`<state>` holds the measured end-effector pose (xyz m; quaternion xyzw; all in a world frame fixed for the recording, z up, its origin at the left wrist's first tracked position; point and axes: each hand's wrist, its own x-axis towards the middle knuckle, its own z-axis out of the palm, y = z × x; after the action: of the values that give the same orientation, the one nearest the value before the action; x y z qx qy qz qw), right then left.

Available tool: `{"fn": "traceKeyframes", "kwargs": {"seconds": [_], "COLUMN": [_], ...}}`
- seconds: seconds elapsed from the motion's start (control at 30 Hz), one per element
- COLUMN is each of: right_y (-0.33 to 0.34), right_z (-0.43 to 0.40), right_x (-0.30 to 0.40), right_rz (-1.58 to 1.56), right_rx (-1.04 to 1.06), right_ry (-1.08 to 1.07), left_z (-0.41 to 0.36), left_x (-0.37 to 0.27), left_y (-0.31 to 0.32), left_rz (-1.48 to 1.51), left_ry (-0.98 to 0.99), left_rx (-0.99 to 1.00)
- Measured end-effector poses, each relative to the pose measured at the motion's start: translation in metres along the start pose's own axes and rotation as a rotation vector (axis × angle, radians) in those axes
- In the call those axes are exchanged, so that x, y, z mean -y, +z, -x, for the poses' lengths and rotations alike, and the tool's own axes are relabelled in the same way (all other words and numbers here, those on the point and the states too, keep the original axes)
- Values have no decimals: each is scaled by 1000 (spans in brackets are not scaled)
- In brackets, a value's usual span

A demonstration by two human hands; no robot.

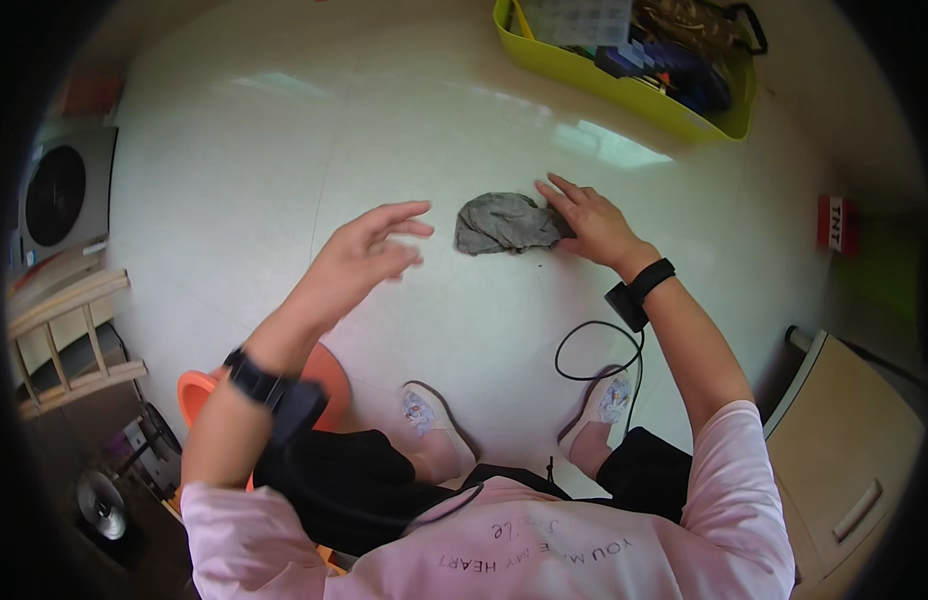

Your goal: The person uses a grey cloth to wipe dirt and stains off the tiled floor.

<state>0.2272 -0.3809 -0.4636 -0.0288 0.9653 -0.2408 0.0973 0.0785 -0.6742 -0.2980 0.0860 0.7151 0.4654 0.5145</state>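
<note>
A crumpled grey cloth (501, 223) lies on the pale glossy floor in front of me. My right hand (590, 223) is at the cloth's right end, palm down with its fingers spread; whether it touches the cloth cannot be told. To the left of the cloth, my left hand (378, 244) hangs apart from it, fingers loosely bent and slightly blurred, holding nothing. Both wrists wear black bands with small black devices, and a black cable loops down from the right one.
A yellow-green tub (621, 86) full of assorted items stands at the upper right. Orange plastic containers (196, 390) are by my left arm. A wooden rack (78, 341) is at the left, a wooden cabinet (846, 442) at the lower right. My feet stand below the cloth.
</note>
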Motion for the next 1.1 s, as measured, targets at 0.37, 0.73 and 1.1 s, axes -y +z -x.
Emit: {"fn": "traceKeyframes", "kwargs": {"seconds": [0.37, 0.73, 1.1], "right_y": [-21, -67, -25], "right_z": [12, -12, -69], "right_x": [-12, -45, -34], "right_rz": [-177, 131, 283], "right_rx": [-72, -200, -15], "right_ry": [243, 224, -9], "left_z": [-177, -121, -194], "left_x": [117, 58, 67], "left_y": [45, -22, 21], "left_rz": [-754, -643, -958], "left_ry": [193, 327, 646], "left_rx": [10, -128, -155]}}
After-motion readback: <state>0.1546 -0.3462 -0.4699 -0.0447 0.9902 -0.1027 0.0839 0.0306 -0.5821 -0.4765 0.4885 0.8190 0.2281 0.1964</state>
